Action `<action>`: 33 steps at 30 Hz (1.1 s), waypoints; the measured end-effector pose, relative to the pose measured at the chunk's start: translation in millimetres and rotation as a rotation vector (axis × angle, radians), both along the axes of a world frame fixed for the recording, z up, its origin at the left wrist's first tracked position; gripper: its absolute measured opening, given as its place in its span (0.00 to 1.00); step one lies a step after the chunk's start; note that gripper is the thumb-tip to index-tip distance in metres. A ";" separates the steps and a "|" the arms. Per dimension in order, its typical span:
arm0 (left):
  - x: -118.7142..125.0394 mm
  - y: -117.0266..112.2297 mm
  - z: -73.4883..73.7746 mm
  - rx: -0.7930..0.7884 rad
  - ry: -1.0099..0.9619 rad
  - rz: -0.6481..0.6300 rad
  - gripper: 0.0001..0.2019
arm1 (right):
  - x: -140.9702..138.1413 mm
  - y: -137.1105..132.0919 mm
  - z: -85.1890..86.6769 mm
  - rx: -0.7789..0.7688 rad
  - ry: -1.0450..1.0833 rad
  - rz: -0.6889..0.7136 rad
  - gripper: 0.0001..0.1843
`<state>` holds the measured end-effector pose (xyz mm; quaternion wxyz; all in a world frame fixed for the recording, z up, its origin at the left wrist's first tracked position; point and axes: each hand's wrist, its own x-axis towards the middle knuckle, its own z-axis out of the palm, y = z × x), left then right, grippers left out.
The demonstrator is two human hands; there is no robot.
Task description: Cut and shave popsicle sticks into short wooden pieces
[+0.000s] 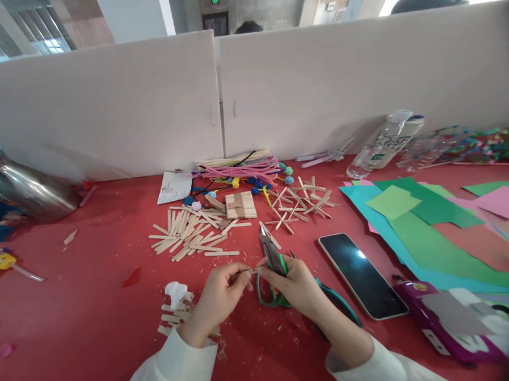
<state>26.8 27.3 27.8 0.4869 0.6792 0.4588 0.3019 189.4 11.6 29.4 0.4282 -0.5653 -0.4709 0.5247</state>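
In front of me, my left hand (230, 289) is closed, pinching the end of a small thin piece of wood (254, 271). Right beside it, my right hand (293, 281) has its fingertips at the same piece. A utility knife (269, 245) with a grey and green body sticks out of my right hand, its blade pointing away from me. Partly under the right hand and wrist lie green handle loops (265, 295) and a dark teal handle (338, 302); the hand hides how they join. Wooden craft sticks (191, 230) lie heaped beyond my hands.
Behind the sticks are a bundled stack of sticks (240, 205), pipe cleaners (244, 169) and a white card (174, 187). To the right lie a phone (362, 276), coloured paper (416, 230), a purple glue gun (450, 322) and a bottle (380, 142). A metal jug (34, 187) stands left.
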 end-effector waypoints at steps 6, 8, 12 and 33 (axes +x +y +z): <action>-2.7 3.0 -4.1 -0.459 -0.292 -0.099 0.17 | 1.9 -0.3 -0.7 -0.024 0.032 0.018 0.24; -2.6 2.5 -4.2 -0.601 -0.380 -0.103 0.14 | 1.8 -0.7 -0.7 -0.021 0.045 0.046 0.26; -1.8 1.8 -3.4 -0.741 -0.462 -0.086 0.12 | 3.3 -0.5 -1.2 0.044 0.079 0.048 0.28; -15.2 18.3 -1.8 0.087 -0.387 0.644 0.09 | -12.9 -15.3 -8.2 0.370 -0.959 0.307 0.20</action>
